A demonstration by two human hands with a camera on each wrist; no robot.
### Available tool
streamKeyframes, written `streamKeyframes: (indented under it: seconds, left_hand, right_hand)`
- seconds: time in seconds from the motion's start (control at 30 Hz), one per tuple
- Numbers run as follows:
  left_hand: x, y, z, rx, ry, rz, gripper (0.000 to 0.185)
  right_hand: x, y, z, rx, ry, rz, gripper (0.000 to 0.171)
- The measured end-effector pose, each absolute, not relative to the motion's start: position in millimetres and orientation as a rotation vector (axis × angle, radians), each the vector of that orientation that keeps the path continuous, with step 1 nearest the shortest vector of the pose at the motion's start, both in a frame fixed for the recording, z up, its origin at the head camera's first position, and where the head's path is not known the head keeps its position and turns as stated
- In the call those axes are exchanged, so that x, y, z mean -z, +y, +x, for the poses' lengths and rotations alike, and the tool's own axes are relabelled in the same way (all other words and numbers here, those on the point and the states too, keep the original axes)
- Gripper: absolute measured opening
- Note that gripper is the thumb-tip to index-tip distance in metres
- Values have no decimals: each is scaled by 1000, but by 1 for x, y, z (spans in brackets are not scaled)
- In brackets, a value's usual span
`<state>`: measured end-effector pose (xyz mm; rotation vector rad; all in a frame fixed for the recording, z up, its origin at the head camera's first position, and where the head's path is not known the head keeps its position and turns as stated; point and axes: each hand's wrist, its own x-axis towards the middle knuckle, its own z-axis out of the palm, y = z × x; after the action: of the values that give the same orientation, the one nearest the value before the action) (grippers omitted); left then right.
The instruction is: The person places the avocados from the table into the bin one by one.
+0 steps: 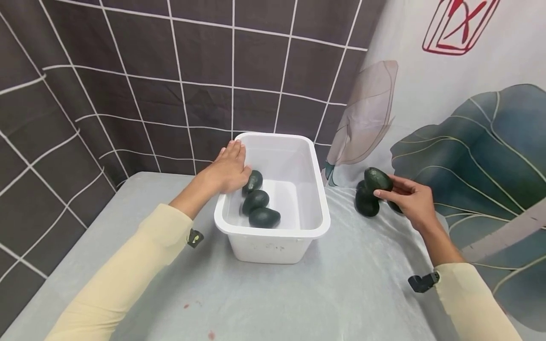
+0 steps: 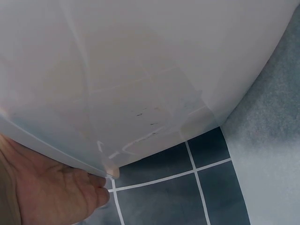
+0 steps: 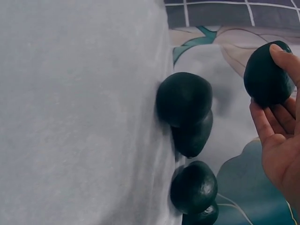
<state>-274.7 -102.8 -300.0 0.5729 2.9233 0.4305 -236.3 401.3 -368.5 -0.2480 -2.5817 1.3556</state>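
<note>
In the head view, my left hand (image 1: 230, 168) rests on the left rim of a white plastic tub (image 1: 275, 246), fingers extended along it and thumb toward the inside. The left wrist view shows its palm (image 2: 56, 194) beside the tub's outer wall (image 2: 154, 84). Three dark green avocados lie along the tub's left side: a rear one (image 1: 254, 181), a middle one (image 1: 256, 201) and a front one (image 1: 264, 218). My right hand (image 1: 411, 201) holds another avocado (image 3: 267, 75) between thumb and fingers, raised over loose avocados (image 3: 185, 98) at the right.
Several avocados (image 3: 194, 187) lie in a row along the table's right edge, against a printed leaf curtain (image 1: 469, 161). A dark tiled cloth (image 1: 204, 57) hangs behind the tub and to the left. A pale grey cloth (image 1: 273, 303) covers the table.
</note>
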Motion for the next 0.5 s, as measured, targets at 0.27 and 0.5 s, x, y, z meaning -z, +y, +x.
streamKeyframes:
  seconds: [0.27,0.5]
  left_hand:
    - [299,-102,-274,-428,2926,578,80]
    - [298,-102,-276,-416,2924,578,79]
  right_hand:
    - [360,401,-237,-1374,-2560,-227,84]
    - [354,397,-241,-1392,-2560,-219,84]
